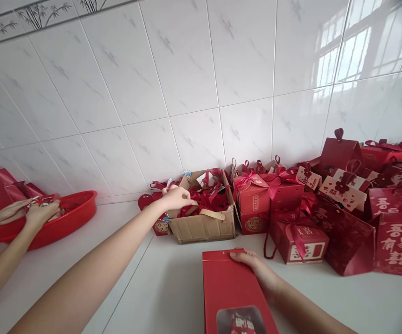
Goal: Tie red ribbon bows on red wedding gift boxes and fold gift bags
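My right hand (pixel 256 266) grips the top edge of a red paper gift box (pixel 227 278), its thumb on the front face. A clear window low on the box shows a red item with white characters inside. Over a cardboard box (pixel 204 228) my left hand (pixel 178 198) is closed, thumb and fingertips pinched together. Whatever lies between those fingertips is too small to make out. Dark red ribbons (pixel 208 197) and some pale tags fill the cardboard box, and a tan strip (pixel 212 214) hangs over its front edge.
Finished-looking red gift boxes (pixel 300 241) with ribbon bows and red bags (pixel 398 243) crowd the right side. At left, another person's hands (pixel 42 213) work over a red plastic basket (pixel 79 208). A white tiled wall (pixel 194 83) stands behind the white counter (pixel 131 297).
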### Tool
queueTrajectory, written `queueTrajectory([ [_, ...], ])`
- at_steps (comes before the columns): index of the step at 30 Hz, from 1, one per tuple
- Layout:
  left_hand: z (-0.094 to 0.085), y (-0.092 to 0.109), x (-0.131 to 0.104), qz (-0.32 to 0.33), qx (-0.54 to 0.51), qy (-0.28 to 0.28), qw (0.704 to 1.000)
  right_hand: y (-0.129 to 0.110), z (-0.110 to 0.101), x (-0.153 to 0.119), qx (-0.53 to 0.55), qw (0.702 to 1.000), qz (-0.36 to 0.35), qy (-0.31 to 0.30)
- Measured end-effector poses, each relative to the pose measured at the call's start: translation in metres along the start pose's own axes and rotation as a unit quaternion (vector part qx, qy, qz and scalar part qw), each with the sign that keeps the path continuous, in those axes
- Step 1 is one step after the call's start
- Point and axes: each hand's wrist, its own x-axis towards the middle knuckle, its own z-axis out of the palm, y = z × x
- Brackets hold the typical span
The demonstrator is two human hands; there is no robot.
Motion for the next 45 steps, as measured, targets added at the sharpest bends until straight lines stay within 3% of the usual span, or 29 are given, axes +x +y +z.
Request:
queueTrajectory([
  [3, -0.009, 0.005, -0.012, 0.004, -0.151, 0.031, 0.988, 0.001, -0.002, 0.001, 0.002, 1.0, -0.002, 0.007],
  [9, -0.013, 0.017, -0.064, 0.022, -0.381, 0.058, 0.923, 0.001, -0.001, -0.001, 0.002, 1.0, -0.003, 0.022],
  [14, 0.005, 0.019, -0.102, -0.02, -0.622, 0.057, 0.781, -0.002, 0.004, -0.006, -0.001, 1.0, -0.006, 0.031],
  [16, 0.016, 0.014, -0.113, -0.035, -0.651, 0.053, 0.757, -0.002, 0.004, -0.006, -0.009, 1.0, -0.011, 0.023],
  [22, 0.056, -0.018, -0.143, -0.02, -0.673, -0.039, 0.738, 0.002, -0.001, -0.004, -0.026, 0.999, -0.012, 0.015],
  [27, 0.078, -0.033, -0.154, -0.022, -0.684, -0.068, 0.726, -0.004, -0.003, -0.01, -0.029, 0.999, -0.03, 0.023],
  [30, 0.085, -0.036, -0.156, -0.011, -0.677, -0.057, 0.734, -0.017, -0.008, -0.017, -0.053, 0.99, -0.112, 0.067],
  [33, 0.079, -0.036, -0.156, 0.014, -0.677, -0.037, 0.735, -0.029, -0.013, -0.025, -0.081, 0.954, -0.253, 0.139],
  [36, 0.055, -0.021, -0.154, 0.055, -0.676, -0.024, 0.735, -0.033, -0.012, -0.031, -0.16, 0.892, -0.38, 0.186],
  [38, 0.032, 0.0, -0.152, 0.094, -0.666, -0.034, 0.739, -0.03, -0.005, -0.032, -0.242, 0.856, -0.413, 0.197],
  [41, 0.001, 0.047, -0.155, 0.231, -0.622, -0.007, 0.748, -0.02, 0.008, -0.031, -0.302, 0.85, -0.396, 0.175],
  [45, -0.015, 0.099, -0.171, 0.311, -0.598, 0.073, 0.735, -0.013, 0.009, -0.028, -0.313, 0.845, -0.401, 0.163],
])
